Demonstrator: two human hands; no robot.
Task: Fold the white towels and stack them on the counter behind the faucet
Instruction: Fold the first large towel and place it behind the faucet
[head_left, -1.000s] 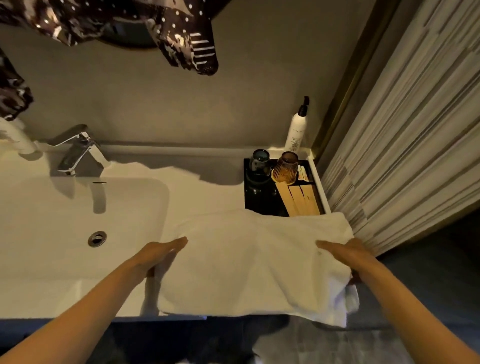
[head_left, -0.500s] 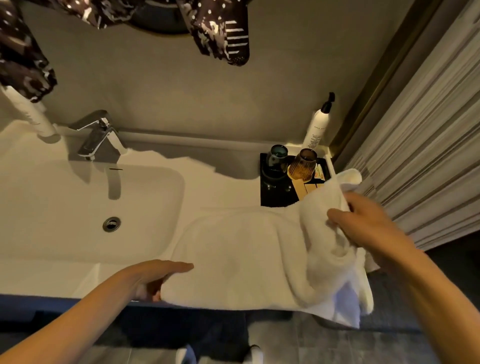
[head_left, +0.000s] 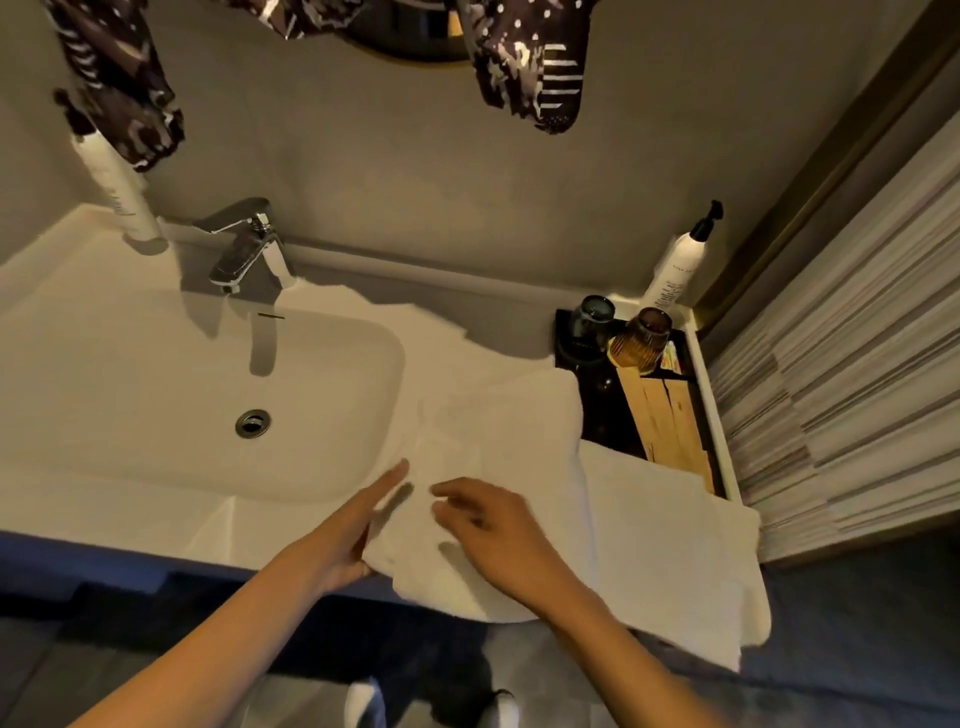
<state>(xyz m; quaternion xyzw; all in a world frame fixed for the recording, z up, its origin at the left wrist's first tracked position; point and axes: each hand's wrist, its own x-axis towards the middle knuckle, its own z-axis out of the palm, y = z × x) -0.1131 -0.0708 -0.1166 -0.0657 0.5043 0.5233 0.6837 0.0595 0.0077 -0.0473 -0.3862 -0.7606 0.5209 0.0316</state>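
Note:
A white towel (head_left: 524, 441) lies on the white counter (head_left: 457, 343) right of the basin, its right part folded over to the left. A lower layer (head_left: 675, 551) stays spread to the right and hangs over the front edge. My left hand (head_left: 353, 525) lies flat at the towel's left edge, fingers straight, thumb tucked under the corner. My right hand (head_left: 493, 525) hovers over the folded part with its fingers spread, holding nothing. The chrome faucet (head_left: 247, 249) stands at the back left, behind the basin.
The sink basin (head_left: 182, 405) with its drain (head_left: 253, 422) fills the left. A black tray (head_left: 597, 415) at the back right holds two tumblers and wooden sticks. A white pump bottle (head_left: 675, 265) stands behind it, a white tube (head_left: 119, 192) left of the faucet. A striped curtain (head_left: 857, 364) hangs at right.
My right hand carried the towel's right end over to the left, laid it down and let go. My left hand stayed at the left edge. The camera tilted down.

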